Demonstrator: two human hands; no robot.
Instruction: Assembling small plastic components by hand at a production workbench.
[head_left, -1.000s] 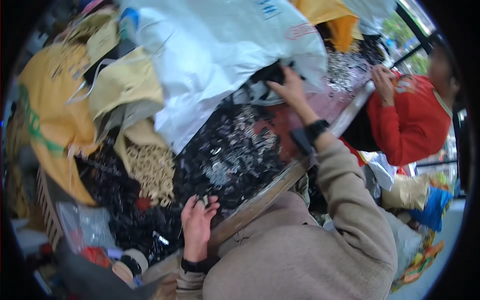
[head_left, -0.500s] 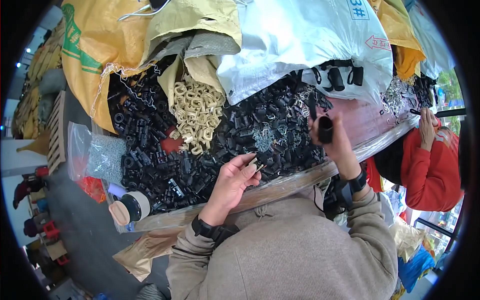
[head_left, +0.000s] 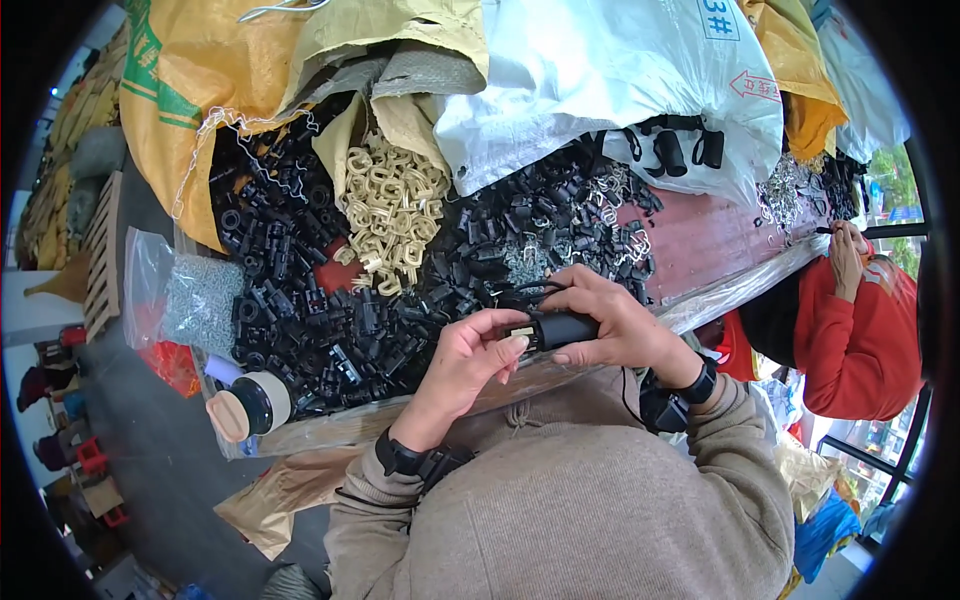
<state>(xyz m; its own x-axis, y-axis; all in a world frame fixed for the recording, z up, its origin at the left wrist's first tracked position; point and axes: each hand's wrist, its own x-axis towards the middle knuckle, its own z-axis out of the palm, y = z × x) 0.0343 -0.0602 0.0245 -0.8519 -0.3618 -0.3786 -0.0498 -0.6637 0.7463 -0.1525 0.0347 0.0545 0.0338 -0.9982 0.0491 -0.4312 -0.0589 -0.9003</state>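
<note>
My left hand [head_left: 455, 368] pinches a small black plastic part [head_left: 523, 338] with a pale cream piece on it, between thumb and fingers. Meeting it from the right is a black cylindrical sleeve [head_left: 568, 330] with a thin black cord loop, held in my right hand [head_left: 630, 322] with fingers over it and thumb below. The end of the sleeve is at the small part; whether one is inside the other is hidden by my fingers. Both hands are over the near edge of the table, just in front of a heap of small black parts [head_left: 490, 255].
Cream U-shaped pieces [head_left: 395, 215] spill from a sack at the back. More black sleeves [head_left: 670, 155] lie at the mouth of a white sack [head_left: 610, 80]. At left are a bag of small metal pieces [head_left: 203, 305] and a jar [head_left: 264, 402]. A person in red [head_left: 865, 340] works at right.
My right hand has come left and down with the black sleeve, bringing it up against the small part in my left hand. My left hand stays almost in place.
</note>
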